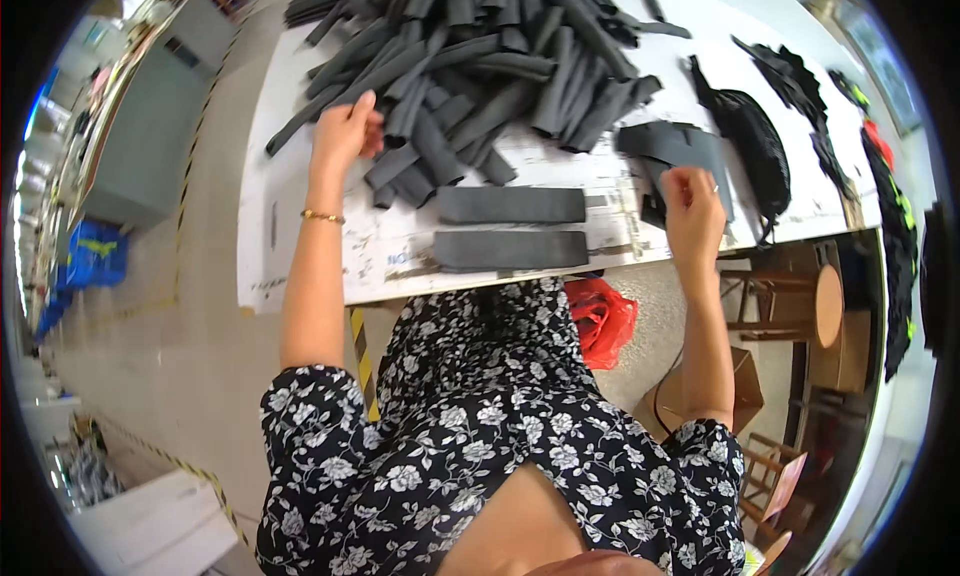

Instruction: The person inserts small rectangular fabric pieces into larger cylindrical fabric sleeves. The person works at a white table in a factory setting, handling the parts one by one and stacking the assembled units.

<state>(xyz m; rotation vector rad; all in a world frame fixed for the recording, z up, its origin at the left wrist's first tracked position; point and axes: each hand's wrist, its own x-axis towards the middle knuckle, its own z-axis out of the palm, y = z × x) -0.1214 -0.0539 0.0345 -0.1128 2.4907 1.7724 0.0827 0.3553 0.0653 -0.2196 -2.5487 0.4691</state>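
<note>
At the left edge of a heap of dark grey fabric strips (pixel 500 66), my left hand (pixel 347 134) hovers with its fingers loosely bent and apart; nothing shows in it. My right hand (pixel 694 208) is over a small stack of flat dark grey pieces (pixel 655 141), fingertips drawn together. Whatever it may pinch is hidden. Between my hands, near the table's front edge, two flat grey strips lie parallel, an upper strip (pixel 512 205) and a lower strip (pixel 512 250).
The white table (pixel 285 226) carries a black pouch (pixel 750 146) and black straps (pixel 800 96) at right. Below it are a red plastic bag (pixel 602 326), a wooden stool (pixel 826 306) and a cardboard box (pixel 745 386). Blue crates (pixel 95 253) stand at far left.
</note>
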